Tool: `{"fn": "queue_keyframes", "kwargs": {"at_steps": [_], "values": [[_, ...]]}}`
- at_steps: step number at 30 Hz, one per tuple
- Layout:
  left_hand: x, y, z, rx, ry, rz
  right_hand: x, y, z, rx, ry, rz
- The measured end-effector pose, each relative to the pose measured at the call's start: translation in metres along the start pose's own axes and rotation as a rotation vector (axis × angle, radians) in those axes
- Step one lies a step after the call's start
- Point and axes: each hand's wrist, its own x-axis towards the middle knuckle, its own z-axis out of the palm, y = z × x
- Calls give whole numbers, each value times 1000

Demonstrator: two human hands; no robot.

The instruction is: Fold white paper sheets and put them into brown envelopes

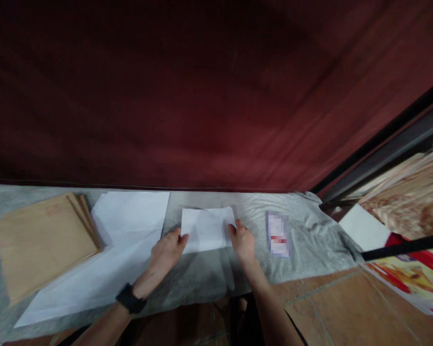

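Note:
A folded white sheet of paper lies on a grey cloth in front of me. My left hand pinches its lower left edge with thumb and fingers closed on the paper. At the sheet's right edge my right hand grips it too, fingers curled round the side. A black watch sits on my left wrist.
A stack of brown envelopes lies at the left, next to a pile of white sheets. A small printed card rests right of my hands. Dark red curtain behind; tiled floor and a printed poster at the right.

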Motion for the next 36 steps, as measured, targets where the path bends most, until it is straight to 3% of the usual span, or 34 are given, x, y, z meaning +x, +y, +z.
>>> {"fn": "queue_keyframes", "kwargs": {"at_steps": [14, 24, 28, 32, 36], "values": [[7, 4, 15, 167, 92, -13, 2, -6, 12, 1, 101, -6], [7, 6, 19, 204, 134, 18, 0, -10, 6, 10, 195, -48], [7, 5, 21, 194, 148, 12, -2, -22, 8, 105, 217, -182], [6, 5, 21, 188, 157, 40, -8, -42, 21, 119, 121, -387], [5, 7, 21, 192, 158, 47, -15, -53, 33, 52, 57, -457]]}}
